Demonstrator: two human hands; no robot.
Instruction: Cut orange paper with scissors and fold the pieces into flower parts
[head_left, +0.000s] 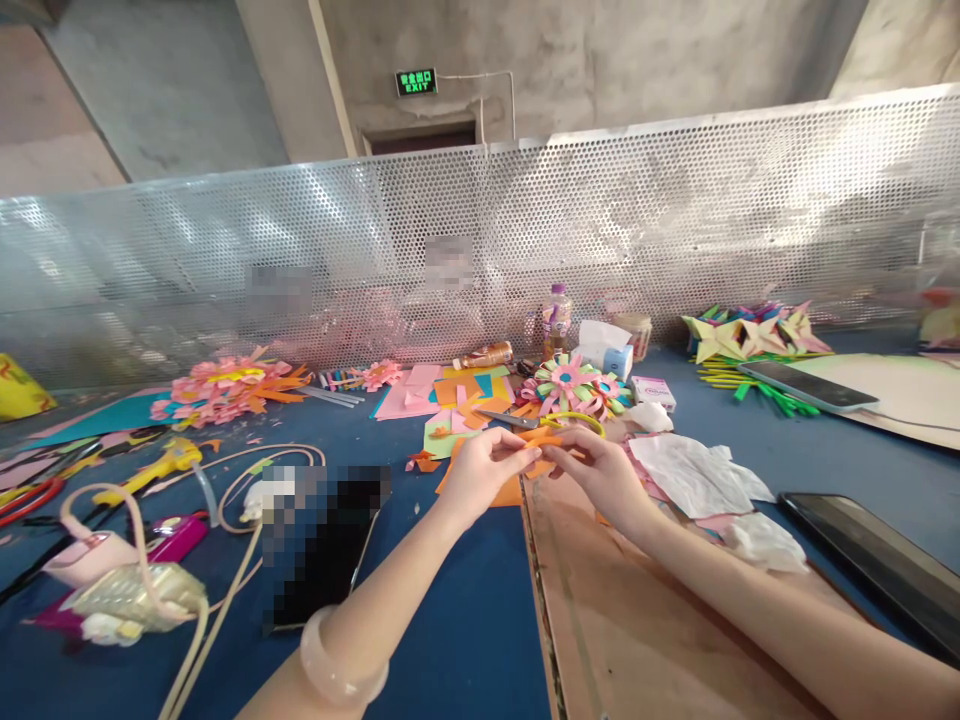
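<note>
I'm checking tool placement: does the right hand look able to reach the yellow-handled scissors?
Probably yes: the yellow-handled scissors lie just beyond the right hand, largely uncovered, though that hand holds orange paper.

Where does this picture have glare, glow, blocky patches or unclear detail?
Head view: pale glare patches across the perforated metal screen; head view: the exit sign glows green; head view: square blocks mask part of the black phone on the left; head view: folds in the orange paper between left hand and right hand are hard to make out.
</note>
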